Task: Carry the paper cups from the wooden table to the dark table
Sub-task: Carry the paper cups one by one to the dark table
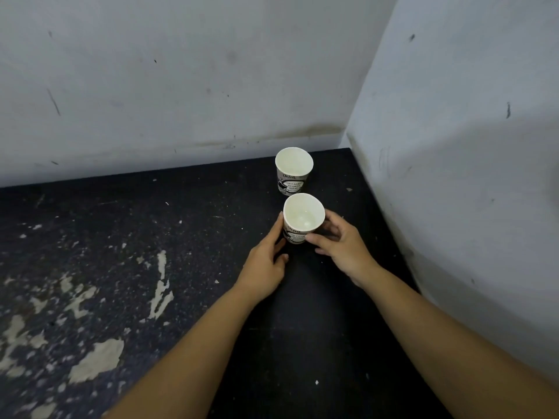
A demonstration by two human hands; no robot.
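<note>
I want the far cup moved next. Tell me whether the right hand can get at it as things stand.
Probably not yet: the right hand and left hand are both wrapped around the near cup, which stands directly in front of the far cup. Once freed, the reach looks open.

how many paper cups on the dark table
2: one white printed paper cup stands near the back corner; the other white paper cup is nearer, between both hands. None looks hidden.

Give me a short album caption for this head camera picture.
Both hands, left hand and right hand, hold a near paper cup on the dark table, behind it another cup.
</note>
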